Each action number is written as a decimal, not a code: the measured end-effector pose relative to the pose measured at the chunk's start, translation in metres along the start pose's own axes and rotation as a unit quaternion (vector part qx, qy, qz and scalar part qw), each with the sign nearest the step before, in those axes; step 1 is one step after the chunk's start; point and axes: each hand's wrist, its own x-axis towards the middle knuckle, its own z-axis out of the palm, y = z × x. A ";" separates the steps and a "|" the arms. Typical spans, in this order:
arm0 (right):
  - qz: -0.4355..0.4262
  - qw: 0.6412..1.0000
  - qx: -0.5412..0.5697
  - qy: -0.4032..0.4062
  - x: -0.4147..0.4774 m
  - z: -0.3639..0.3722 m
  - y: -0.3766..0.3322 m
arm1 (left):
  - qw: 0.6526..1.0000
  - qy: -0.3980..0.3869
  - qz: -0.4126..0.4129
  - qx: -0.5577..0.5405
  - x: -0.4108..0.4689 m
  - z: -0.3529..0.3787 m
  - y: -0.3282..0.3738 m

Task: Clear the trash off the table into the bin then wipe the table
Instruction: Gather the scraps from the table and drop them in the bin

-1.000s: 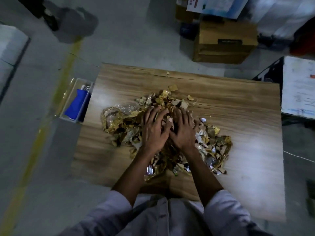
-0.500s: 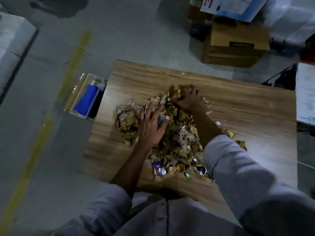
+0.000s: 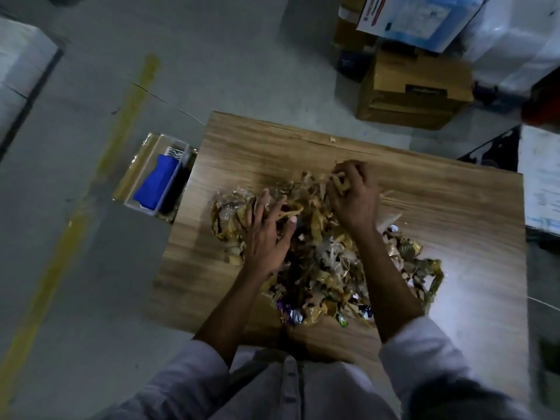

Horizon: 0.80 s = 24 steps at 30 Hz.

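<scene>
A heap of crumpled golden wrappers, paper scraps and foil, the trash pile [image 3: 327,262], covers the middle of the wooden table [image 3: 454,225]. My left hand [image 3: 266,234] lies on the pile's left part with fingers spread, a gold strip crossing between them. My right hand [image 3: 354,195] is at the pile's far edge, fingers curled around a bunch of paper scraps. A single small scrap [image 3: 332,139] lies apart near the table's far edge. On the floor at the table's left edge stands a clear bin [image 3: 157,177] holding something blue.
Cardboard boxes [image 3: 415,89] are stacked on the floor beyond the table. A white-topped surface with papers [image 3: 542,177] adjoins the table's right side. A yellow floor line [image 3: 91,183] runs along the left. A white block [image 3: 21,74] sits far left.
My right hand reached from the pile's middle to its far edge and has curled round scraps there, drawing back slightly. My left hand shifted left onto the pile and spread.
</scene>
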 end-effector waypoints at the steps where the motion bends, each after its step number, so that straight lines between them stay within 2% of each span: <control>1: 0.010 1.000 0.007 0.023 -0.010 -0.008 -0.012 | 1.000 0.014 -0.003 -0.006 -0.001 -0.003 -0.002; 3: 0.035 0.998 0.014 0.046 -0.033 -0.017 -0.031 | 0.999 0.039 -0.012 -0.018 -0.001 -0.009 -0.007; 6: 0.008 0.999 0.008 0.038 -0.075 -0.005 -0.043 | 0.997 0.060 -0.043 -0.032 0.004 -0.015 -0.025; 7: 0.009 1.000 -0.010 0.009 -0.089 0.002 -0.043 | 0.995 0.067 -0.061 -0.037 0.007 -0.017 -0.031; 9: 0.038 0.992 -0.063 -0.103 -0.111 0.017 -0.040 | 0.989 0.070 -0.116 -0.057 0.011 -0.022 -0.041; 11: 0.058 0.972 -0.092 -0.207 -0.124 0.030 -0.032 | 0.979 0.043 -0.180 -0.083 0.017 -0.025 -0.056; 12: 0.059 0.968 -0.094 -0.224 -0.126 0.033 -0.030 | 0.975 0.021 -0.201 -0.092 0.020 -0.024 -0.064; 14: 0.052 0.973 -0.094 -0.203 -0.121 0.031 -0.030 | 0.973 -0.030 -0.205 -0.103 0.021 -0.022 -0.077; 16: 0.044 0.982 -0.098 -0.155 -0.110 0.026 -0.037 | 0.974 -0.066 -0.173 -0.130 0.017 -0.021 -0.078; 18: 0.035 0.983 -0.107 -0.147 -0.104 0.026 -0.041 | 0.972 -0.060 -0.153 -0.169 0.014 -0.019 -0.072; 21: 0.026 0.975 -0.115 -0.188 -0.104 0.034 -0.039 | 0.969 -0.050 -0.127 -0.204 0.008 -0.019 -0.064; 24: 0.047 0.986 -0.091 -0.133 -0.104 0.023 -0.043 | 0.965 -0.031 -0.129 -0.228 0.001 -0.025 -0.062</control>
